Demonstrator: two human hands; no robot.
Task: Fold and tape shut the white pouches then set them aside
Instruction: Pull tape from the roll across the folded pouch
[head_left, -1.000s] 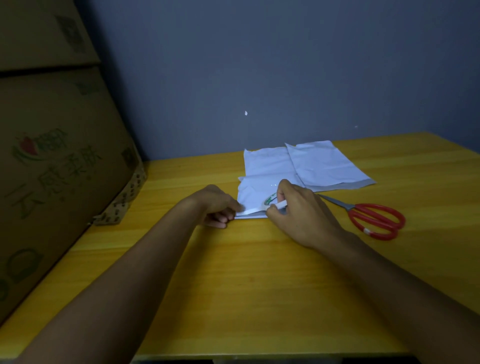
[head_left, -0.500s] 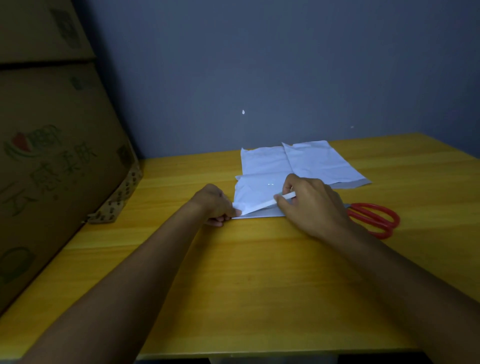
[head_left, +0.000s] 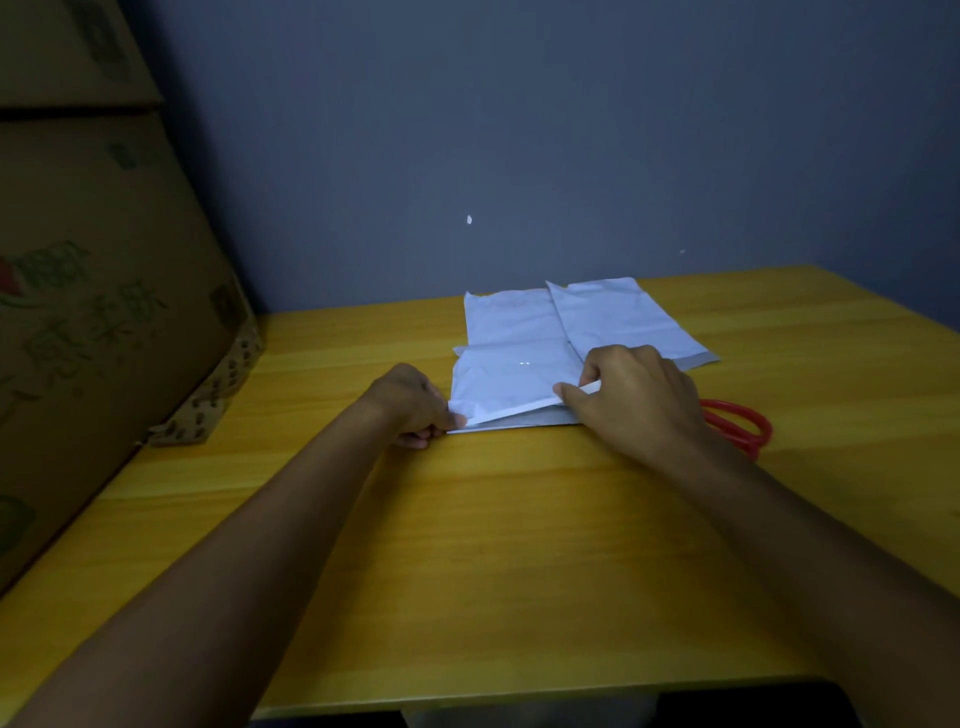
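Left hand (head_left: 415, 405): fingers curled, pinching the near-left corner of the flat white plastic pouch (head_left: 511, 382). Right hand (head_left: 636, 400): thumb and forefinger pinching its lifted near flap. Pouch lies mid yellow wooden table (head_left: 467, 545), overlapping two more white pouches (head_left: 613, 317) behind.

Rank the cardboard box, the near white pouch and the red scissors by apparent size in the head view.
1. cardboard box, though nearness inflates it
2. near white pouch
3. red scissors, partly hidden behind the right hand
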